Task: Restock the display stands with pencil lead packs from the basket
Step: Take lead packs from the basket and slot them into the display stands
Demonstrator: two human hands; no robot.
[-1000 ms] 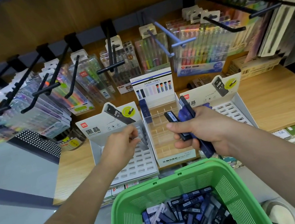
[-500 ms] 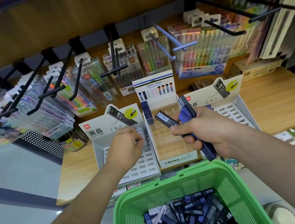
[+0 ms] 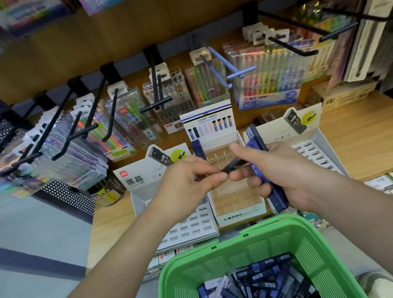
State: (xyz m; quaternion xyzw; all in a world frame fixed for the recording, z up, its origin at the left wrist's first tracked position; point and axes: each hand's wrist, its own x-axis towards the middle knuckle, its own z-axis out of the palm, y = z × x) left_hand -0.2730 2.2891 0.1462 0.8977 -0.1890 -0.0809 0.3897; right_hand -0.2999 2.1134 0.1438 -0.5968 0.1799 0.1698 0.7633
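A green basket (image 3: pixel 236 251) in front of me holds several dark and blue pencil lead packs (image 3: pixel 253 295). My right hand (image 3: pixel 269 173) grips a bundle of blue packs (image 3: pixel 261 153) and pushes one black pack (image 3: pixel 233 164) out toward the left. My left hand (image 3: pixel 188 184) pinches the near end of that black pack. Both hands hover over three display stands: a white slotted stand (image 3: pixel 190 225) at the left, a clear MONO stand (image 3: pixel 235 199) in the middle with one blue pack (image 3: pixel 197 148) in its back left cell, and a white slotted stand (image 3: pixel 318 152) at the right.
The stands sit on a wooden shelf (image 3: pixel 375 137). Black pegboard hooks (image 3: pixel 117 115) with hanging pen sets jut forward above the stands. A blue hook (image 3: pixel 225 66) sticks out over the middle stand. A cardboard box (image 3: pixel 345 95) lies at the back right.
My left hand has left the left stand and moved right to meet my right hand, taking hold of the black pack that the right hand offers. The camera has tilted upward.
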